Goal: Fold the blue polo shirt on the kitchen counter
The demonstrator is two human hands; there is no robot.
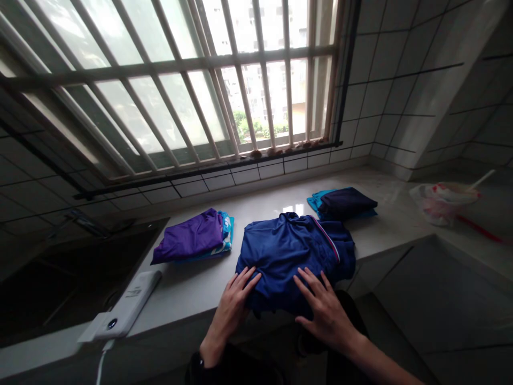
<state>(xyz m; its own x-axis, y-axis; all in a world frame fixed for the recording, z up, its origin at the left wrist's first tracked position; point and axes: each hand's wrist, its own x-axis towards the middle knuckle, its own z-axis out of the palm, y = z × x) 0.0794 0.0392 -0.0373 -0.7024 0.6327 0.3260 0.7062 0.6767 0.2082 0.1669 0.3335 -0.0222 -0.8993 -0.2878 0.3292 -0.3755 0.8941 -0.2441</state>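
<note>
A blue garment (294, 248) with a red and white stripe lies bunched on the pale counter (192, 286), hanging a little over its front edge. My left hand (236, 299) rests flat on the garment's near left part, fingers stretched out. On its near right part lies my right hand (323, 305), fingers spread. Neither hand grips anything.
A folded purple garment (188, 235) lies on a turquoise one at the left. A dark folded garment (347, 202) on turquoise cloth sits at the back right. A white power bank (128, 305) with cable lies near the dark sink (60, 278). A plastic bag (441, 203) sits far right.
</note>
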